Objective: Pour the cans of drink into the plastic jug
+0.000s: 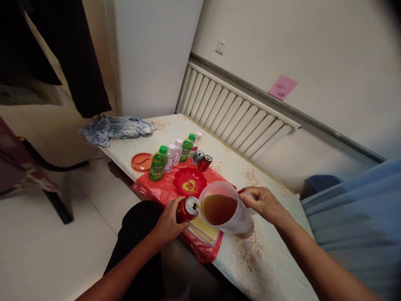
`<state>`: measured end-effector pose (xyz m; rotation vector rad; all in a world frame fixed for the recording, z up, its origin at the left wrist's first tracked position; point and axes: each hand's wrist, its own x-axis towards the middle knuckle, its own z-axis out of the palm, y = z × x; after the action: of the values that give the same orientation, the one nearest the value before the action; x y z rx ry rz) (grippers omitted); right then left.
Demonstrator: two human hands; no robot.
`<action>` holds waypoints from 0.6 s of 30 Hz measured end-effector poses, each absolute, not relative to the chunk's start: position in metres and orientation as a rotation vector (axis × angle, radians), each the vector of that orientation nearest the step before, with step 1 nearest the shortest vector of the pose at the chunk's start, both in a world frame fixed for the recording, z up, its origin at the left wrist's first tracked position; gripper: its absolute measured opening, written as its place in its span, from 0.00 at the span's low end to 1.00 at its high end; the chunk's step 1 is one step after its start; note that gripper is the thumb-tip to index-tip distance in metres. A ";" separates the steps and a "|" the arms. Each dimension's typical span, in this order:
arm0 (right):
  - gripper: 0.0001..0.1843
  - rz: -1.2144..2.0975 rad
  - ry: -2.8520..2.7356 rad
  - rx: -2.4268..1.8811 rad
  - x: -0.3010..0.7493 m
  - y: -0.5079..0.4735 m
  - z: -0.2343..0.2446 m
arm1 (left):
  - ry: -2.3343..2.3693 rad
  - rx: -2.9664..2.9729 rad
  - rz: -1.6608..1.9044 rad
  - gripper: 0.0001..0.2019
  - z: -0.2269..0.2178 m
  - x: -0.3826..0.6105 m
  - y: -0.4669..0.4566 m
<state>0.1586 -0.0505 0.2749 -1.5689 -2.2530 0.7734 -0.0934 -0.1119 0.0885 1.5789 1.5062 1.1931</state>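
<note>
**Head view: can tipped at a jug of brown drink**

Head camera looks down on a counter (269, 267) covered in a pale flowered cloth, running from the near edge up toward a radiator (232, 110) along the far side.

Left hand (167, 225) is wrapped around a red can (187, 209) — fingers closed about its body, the can tilted so its opened top touches the rim of the jug (224, 209). Right hand (263, 202) is closed on the jug's far side, where a handle seems to sit, though the grip itself is partly hidden. The jug is clear plastic, holds brown liquid well up its wall, and leans slightly toward the can. Both sit at the counter's near edge, over a red plastic bag (153, 190) that hangs off that edge.

On the bag, just beyond the jug, lies a red dish (189, 182) with a gold mark. Further along stands a row of bottles — a green one (158, 164) nearest the left edge, white ones and another green behind it. Two small cans (202, 160) stand beside the row. An orange lid (142, 161) lies flat by the left edge. A blue patterned cloth (117, 127) is bunched at the far left corner.

A pink note (282, 87) is stuck on the wall above the radiator.
</note>
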 end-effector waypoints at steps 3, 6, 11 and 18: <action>0.22 0.787 -2.257 -1.559 0.160 -0.050 0.274 | 1.496 1.583 1.209 0.33 0.089 -0.093 -0.112; 0.23 0.787 -2.265 -1.558 0.160 -0.049 0.274 | 1.490 1.587 1.220 0.33 0.089 -0.093 -0.112; 0.23 0.765 -2.294 -1.556 0.161 -0.049 0.274 | 1.495 1.572 1.220 0.33 0.087 -0.093 -0.112; 0.23 0.758 -2.297 -1.548 0.160 -0.050 0.276 | 1.484 1.567 1.214 0.33 0.088 -0.094 -0.112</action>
<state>0.1597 -0.0504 0.2756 -1.5478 -2.2971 0.7579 -0.0937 -0.1120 0.0876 1.5670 1.4844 1.2136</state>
